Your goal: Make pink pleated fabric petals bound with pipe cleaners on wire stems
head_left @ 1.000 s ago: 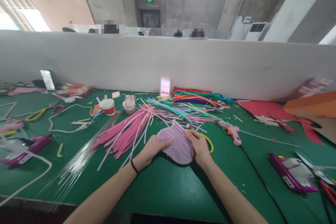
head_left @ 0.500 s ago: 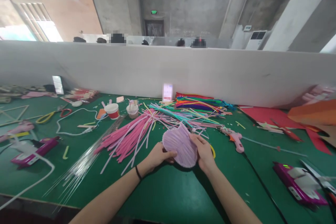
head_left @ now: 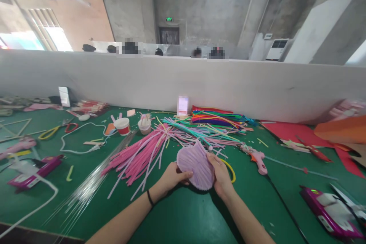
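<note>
A lilac, ribbed, rounded piece that looks made of pipe cleaners [head_left: 196, 166] is held between both hands above the table. My left hand [head_left: 174, 177] pinches its left edge, thumb on the front face and fingers behind. On the opposite side, my right hand [head_left: 219, 171] grips the right edge, with its fingers partly hidden. Just behind the piece lie loose pink and lilac pipe cleaners [head_left: 143, 148]. Yellow-handled scissors [head_left: 232, 169] are partly covered by my right hand.
To the right lies a pink glue gun [head_left: 259, 160], its black cord running forward. Purple power strips [head_left: 323, 211] sit at both sides. A red-and-white cup [head_left: 122, 126], clear rods [head_left: 94, 179] and a propped phone [head_left: 183, 106] stand or lie farther back. A grey partition [head_left: 143, 80] closes the rear.
The camera view has tilted up slightly, so everything sits lower in the picture. Both hands keep their hold on the lilac piece, which has hardly turned.
</note>
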The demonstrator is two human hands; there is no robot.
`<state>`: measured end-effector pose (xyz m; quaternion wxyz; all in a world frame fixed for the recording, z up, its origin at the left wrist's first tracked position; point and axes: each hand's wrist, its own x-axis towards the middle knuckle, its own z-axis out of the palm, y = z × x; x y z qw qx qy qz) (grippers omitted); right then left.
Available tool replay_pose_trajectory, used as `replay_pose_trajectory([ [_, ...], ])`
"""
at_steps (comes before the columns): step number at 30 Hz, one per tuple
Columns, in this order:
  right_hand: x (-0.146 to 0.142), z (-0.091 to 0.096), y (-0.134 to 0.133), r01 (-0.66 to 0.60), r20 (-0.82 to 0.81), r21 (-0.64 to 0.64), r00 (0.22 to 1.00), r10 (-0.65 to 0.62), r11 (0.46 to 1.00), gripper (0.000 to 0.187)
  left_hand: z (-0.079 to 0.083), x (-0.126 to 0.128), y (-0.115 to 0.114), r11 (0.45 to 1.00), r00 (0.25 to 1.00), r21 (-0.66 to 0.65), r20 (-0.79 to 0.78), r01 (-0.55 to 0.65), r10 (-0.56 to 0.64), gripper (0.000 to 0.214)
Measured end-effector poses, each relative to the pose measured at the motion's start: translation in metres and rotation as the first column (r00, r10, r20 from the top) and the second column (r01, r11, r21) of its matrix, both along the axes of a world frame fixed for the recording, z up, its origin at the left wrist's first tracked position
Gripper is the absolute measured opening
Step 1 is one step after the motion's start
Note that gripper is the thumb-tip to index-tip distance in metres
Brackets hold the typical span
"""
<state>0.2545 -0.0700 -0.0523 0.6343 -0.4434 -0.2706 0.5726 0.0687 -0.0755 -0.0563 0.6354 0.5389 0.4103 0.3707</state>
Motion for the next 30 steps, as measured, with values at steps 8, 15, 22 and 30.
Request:
replay_pose_trajectory([
  [8,0.0036,-0.0015,0.0007,0.026,0.035,0.038,0.999,-0.028,0.999,0.033,-0.0003,0.0004,0.001,1.0,1.0,-0.012,0.019,-0.007,0.007,0.047],
  [15,0.0021,-0.0004,-0.0011,-0.008,0.061,0.044,0.998,0.006,0.999,0.027,-0.0024,0.0002,-0.0002,1.0,0.999,0.019,0.046,-0.006,0.005,0.043],
  [22,0.003,0.0049,-0.0053,-0.027,0.034,0.054,0.999,0.026,0.998,0.026,-0.0056,0.0011,0.0004,1.0,0.999,0.015,0.033,-0.012,0.011,0.046],
  [30,-0.0001,0.0051,-0.0065,-0.084,-0.031,0.011,0.996,0.084,0.996,0.026,-0.0066,-0.0011,-0.0004,1.0,0.999,0.019,0.041,-0.025,0.024,0.045],
])
